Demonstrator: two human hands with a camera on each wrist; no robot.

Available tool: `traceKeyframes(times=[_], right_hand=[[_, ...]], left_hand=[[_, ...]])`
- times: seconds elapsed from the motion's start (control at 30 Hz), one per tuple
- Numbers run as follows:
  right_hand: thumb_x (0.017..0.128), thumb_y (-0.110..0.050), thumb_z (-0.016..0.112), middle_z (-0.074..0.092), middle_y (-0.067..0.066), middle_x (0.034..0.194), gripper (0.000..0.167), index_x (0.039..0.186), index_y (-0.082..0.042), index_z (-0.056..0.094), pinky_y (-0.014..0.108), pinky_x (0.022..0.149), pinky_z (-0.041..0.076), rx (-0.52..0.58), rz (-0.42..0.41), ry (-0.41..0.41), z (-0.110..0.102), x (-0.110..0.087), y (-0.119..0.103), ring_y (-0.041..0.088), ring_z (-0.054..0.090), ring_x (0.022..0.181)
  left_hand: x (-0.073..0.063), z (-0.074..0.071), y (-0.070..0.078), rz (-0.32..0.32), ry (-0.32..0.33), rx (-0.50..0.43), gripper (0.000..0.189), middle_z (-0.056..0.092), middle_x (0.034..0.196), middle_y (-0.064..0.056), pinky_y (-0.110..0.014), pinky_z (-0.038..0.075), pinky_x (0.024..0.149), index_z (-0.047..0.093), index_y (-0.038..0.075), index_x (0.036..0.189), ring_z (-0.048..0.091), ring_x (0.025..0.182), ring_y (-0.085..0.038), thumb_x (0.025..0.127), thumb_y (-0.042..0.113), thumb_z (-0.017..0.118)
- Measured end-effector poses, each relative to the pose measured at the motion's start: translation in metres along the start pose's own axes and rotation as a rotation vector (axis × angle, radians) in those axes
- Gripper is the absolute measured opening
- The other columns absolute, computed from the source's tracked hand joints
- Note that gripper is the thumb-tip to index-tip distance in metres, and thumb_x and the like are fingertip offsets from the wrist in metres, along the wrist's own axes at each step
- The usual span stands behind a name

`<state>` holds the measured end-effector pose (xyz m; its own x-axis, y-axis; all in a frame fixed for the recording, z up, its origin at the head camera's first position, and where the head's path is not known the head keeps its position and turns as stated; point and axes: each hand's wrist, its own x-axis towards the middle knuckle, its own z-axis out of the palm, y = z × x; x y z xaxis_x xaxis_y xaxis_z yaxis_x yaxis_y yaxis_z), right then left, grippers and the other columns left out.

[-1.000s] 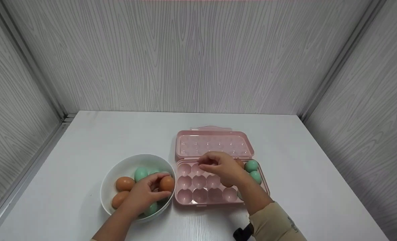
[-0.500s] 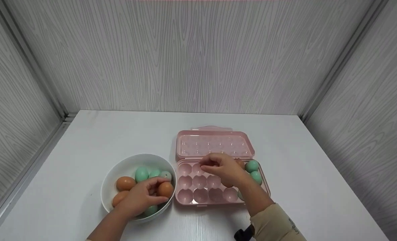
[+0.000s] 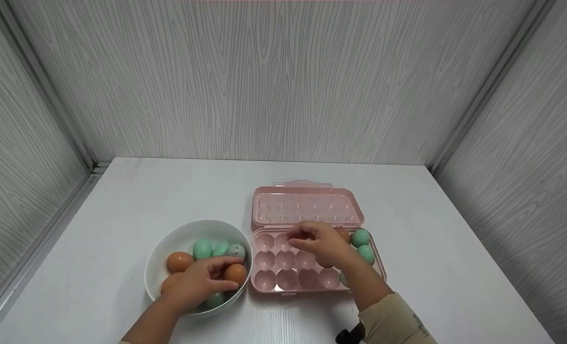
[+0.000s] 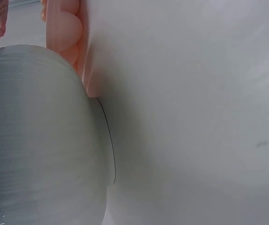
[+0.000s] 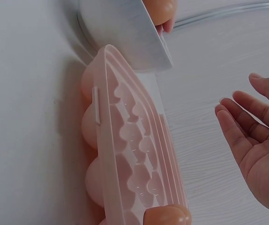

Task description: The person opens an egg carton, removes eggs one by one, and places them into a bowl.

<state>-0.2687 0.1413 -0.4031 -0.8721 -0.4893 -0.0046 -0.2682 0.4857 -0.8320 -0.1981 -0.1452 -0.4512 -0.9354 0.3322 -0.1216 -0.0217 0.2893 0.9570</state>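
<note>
My left hand point(image 3: 195, 285) is inside the white bowl point(image 3: 161, 246), thumb and fingers holding a brown egg point(image 3: 235, 274) near the bowl's right side. Around it lie brown eggs point(image 3: 179, 262) and green eggs point(image 3: 202, 249); one greenish egg point(image 3: 236, 251) has marks on it. My right hand point(image 3: 322, 244) hovers above the pink egg carton point(image 3: 286, 260) with nothing in it; the right wrist view shows its fingers point(image 5: 237, 129) loosely bent and apart. At the carton's right end sit green eggs point(image 3: 365, 254) and brown eggs point(image 3: 343, 234), partly hidden by my right hand and forearm.
The carton's lid point(image 3: 307, 205) lies folded back behind its base. Bowl and carton stand side by side on the white table point(image 3: 408, 215). Grey panels point(image 3: 264, 86) enclose the table at the back and sides. A black object point(image 3: 348, 334) shows beside the right sleeve.
The left hand has lowered the brown egg slightly toward the front of the bowl, uncovering the marked greenish egg behind. The right hand has shifted only a little, downward and to the right.
</note>
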Motion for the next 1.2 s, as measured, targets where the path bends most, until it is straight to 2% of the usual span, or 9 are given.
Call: traceKeyframes(times=[0.1, 0.2, 0.4, 0.6, 0.87, 1.1, 1.2], right_hand=[[0.083, -0.033, 0.067, 0.064, -0.006, 0.093, 0.018, 0.099, -0.024, 0.067, 0.029, 0.079, 0.050, -0.010, 0.004, 0.003, 0.000, 0.000, 0.001, 0.015, 0.057, 0.086], [0.083, -0.033, 0.067, 0.064, -0.005, 0.093, 0.018, 0.099, -0.024, 0.067, 0.029, 0.079, 0.050, -0.010, 0.007, 0.004, 0.000, 0.000, 0.002, 0.015, 0.057, 0.086], [0.083, -0.034, 0.066, 0.064, -0.006, 0.094, 0.019, 0.100, -0.025, 0.067, 0.029, 0.080, 0.050, -0.003, 0.013, 0.002, 0.001, -0.001, 0.005, 0.015, 0.057, 0.087], [0.082, -0.037, 0.066, 0.064, -0.007, 0.095, 0.019, 0.099, -0.028, 0.067, 0.028, 0.081, 0.050, -0.010, 0.042, 0.013, 0.001, -0.001, 0.006, 0.015, 0.057, 0.088], [0.081, -0.040, 0.067, 0.064, -0.008, 0.095, 0.021, 0.100, -0.031, 0.066, 0.031, 0.079, 0.050, -0.003, 0.084, 0.031, -0.001, -0.004, 0.006, 0.017, 0.055, 0.088], [0.082, -0.034, 0.067, 0.064, -0.004, 0.095, 0.022, 0.101, -0.023, 0.067, 0.031, 0.080, 0.049, 0.038, 0.018, 0.024, -0.003, -0.003, 0.008, 0.017, 0.057, 0.089], [0.082, -0.034, 0.068, 0.064, -0.005, 0.095, 0.022, 0.101, -0.023, 0.067, 0.031, 0.080, 0.049, 0.037, 0.019, 0.026, -0.003, -0.003, 0.009, 0.016, 0.057, 0.089]], left_hand=[[-0.001, -0.002, -0.002, 0.031, -0.023, -0.017, 0.056, 0.049, 0.132, -0.008, -0.031, 0.044, 0.095, 0.056, 0.013, 0.125, 0.050, 0.116, -0.020, 0.074, 0.024, 0.075], [-0.001, -0.003, -0.004, 0.047, -0.027, 0.020, 0.055, 0.053, 0.127, -0.007, -0.029, 0.045, 0.092, 0.057, 0.014, 0.124, 0.052, 0.112, -0.018, 0.074, 0.025, 0.076], [0.000, -0.006, -0.008, 0.032, -0.021, 0.151, 0.052, 0.060, 0.118, -0.002, -0.028, 0.044, 0.091, 0.061, 0.018, 0.119, 0.053, 0.109, -0.015, 0.072, 0.035, 0.076], [0.000, -0.009, -0.008, 0.019, -0.021, 0.198, 0.052, 0.061, 0.116, 0.001, -0.027, 0.043, 0.091, 0.061, 0.022, 0.119, 0.052, 0.109, -0.014, 0.071, 0.040, 0.075], [0.000, -0.013, -0.002, 0.022, -0.051, 0.068, 0.056, 0.056, 0.125, -0.008, -0.033, 0.044, 0.095, 0.056, 0.008, 0.124, 0.052, 0.116, -0.022, 0.076, 0.029, 0.074], [0.000, -0.015, 0.003, 0.029, -0.042, 0.026, 0.054, 0.053, 0.129, -0.010, -0.033, 0.044, 0.096, 0.054, 0.007, 0.126, 0.050, 0.118, -0.026, 0.078, 0.025, 0.072], [0.001, -0.015, 0.003, 0.039, -0.044, -0.012, 0.055, 0.052, 0.129, -0.013, -0.033, 0.043, 0.096, 0.053, 0.004, 0.126, 0.049, 0.119, -0.027, 0.078, 0.023, 0.072]])
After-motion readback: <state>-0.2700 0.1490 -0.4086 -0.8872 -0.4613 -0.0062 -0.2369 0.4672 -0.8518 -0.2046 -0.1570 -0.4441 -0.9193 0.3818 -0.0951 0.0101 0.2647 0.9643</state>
